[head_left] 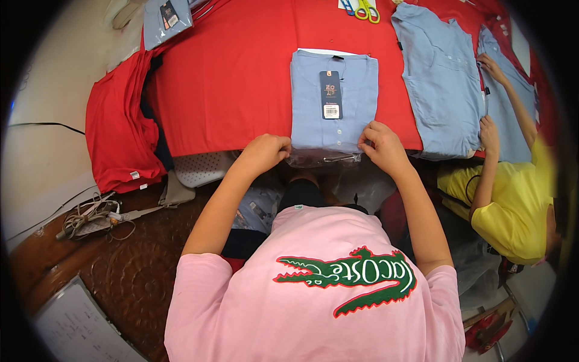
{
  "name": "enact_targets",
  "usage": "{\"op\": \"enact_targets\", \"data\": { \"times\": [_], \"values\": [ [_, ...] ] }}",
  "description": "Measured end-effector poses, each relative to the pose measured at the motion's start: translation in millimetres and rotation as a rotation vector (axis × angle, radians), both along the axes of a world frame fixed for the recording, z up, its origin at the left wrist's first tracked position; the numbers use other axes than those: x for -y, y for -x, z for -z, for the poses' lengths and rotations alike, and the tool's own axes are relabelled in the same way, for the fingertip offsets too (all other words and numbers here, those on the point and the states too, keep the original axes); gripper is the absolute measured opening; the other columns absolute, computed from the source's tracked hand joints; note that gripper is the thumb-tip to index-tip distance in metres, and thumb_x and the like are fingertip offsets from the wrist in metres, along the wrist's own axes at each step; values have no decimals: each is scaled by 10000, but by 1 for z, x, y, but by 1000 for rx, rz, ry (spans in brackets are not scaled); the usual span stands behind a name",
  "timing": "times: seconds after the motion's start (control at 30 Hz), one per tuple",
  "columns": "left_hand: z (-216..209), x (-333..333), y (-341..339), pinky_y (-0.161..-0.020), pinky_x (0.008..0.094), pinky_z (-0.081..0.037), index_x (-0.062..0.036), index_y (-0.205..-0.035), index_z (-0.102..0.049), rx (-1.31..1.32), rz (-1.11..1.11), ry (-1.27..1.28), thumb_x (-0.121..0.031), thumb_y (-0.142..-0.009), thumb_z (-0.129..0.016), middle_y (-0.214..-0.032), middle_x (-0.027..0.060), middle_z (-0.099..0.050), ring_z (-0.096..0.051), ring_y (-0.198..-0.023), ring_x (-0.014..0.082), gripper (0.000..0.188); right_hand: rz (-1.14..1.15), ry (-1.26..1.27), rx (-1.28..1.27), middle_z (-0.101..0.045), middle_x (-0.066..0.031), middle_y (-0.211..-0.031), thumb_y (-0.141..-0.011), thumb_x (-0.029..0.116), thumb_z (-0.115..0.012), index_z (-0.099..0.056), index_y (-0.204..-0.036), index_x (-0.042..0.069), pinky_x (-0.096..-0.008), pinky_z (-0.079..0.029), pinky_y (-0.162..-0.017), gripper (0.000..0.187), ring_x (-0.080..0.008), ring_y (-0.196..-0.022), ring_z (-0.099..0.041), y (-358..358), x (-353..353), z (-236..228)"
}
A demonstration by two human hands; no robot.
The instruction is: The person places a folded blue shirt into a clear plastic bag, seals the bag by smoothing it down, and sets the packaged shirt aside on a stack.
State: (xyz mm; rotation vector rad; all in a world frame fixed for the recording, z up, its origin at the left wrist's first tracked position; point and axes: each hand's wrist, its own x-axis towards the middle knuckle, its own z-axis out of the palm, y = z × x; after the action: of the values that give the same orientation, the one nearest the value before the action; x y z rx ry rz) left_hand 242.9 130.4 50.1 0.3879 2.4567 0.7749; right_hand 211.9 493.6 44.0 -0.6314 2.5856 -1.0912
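Note:
A neatly folded light-blue shirt [304, 96] lies in front of me with a dark hang tag [330, 84] on its front and small buttons near its lower edge. Clear plastic bag [313, 158] film shows below that edge and hangs past the table's near side. My left hand [268, 152] is closed in a pinch at the lower left corner of the shirt and bag. At the opposite corner my right hand [383, 145] pinches too, its fingertips at the bag's edge. Both forearms reach up from below.
Red cloth [223, 78] covers the table. At right, a co-worker in a yellow top [512, 205] handles light-blue garments [440, 78]. Scissors [367, 11] with yellow-green handles lie at the far edge. A packed blue shirt [158, 27] lies far left, red garments [117, 120] nearer.

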Motion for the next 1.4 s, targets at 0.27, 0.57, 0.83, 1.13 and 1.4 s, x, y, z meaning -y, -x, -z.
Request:
{"op": "enact_targets", "data": {
  "times": [0.27,0.57,0.83,1.13,1.4],
  "values": [
    [10,-16,14,-796,430,-569,12,-919,-651,-334,-141,-97,6,-862,-730,-904,164,-667,-703,-889,368,99,318,154,-101,-678,-130,-1075,-815,21,-823,-726,-894,1,-416,-562,-831,126,-292,-994,-684,-10,7,21],
    [22,-33,-17,-796,432,-553,5,-895,-644,-192,-148,-302,-7,-846,-751,-901,124,-646,-677,-863,366,118,421,148,178,-669,-102,-1050,-819,13,-845,-746,-911,-31,-353,-552,-794,142,-231,-890,-689,-21,-8,24],
    [8,-53,-89,-791,430,-510,-72,-886,-696,-578,-41,-133,-94,-847,-812,-1005,68,-637,-663,-903,287,124,323,88,87,-689,-100,-973,-814,15,-830,-712,-865,-13,-396,-552,-800,132,-291,-913,-710,-53,-50,8],
    [34,-73,-93,-720,387,-547,-64,-868,-672,-550,-131,-269,-50,-820,-808,-1029,50,-709,-698,-824,263,145,281,129,114,-734,-86,-994,-846,-22,-800,-695,-843,-10,-316,-532,-735,106,-160,-852,-678,-8,-37,-6],
    [-11,-79,-113,-650,257,-472,-96,-759,-532,361,-376,-1086,9,-772,-785,-1165,156,-758,-625,-845,82,274,60,861,1114,-762,-197,-803,-1057,95,-618,-517,-1120,66,-268,-461,-447,123,-145,-386,-538,-18,-65,-33]
  ]
}}
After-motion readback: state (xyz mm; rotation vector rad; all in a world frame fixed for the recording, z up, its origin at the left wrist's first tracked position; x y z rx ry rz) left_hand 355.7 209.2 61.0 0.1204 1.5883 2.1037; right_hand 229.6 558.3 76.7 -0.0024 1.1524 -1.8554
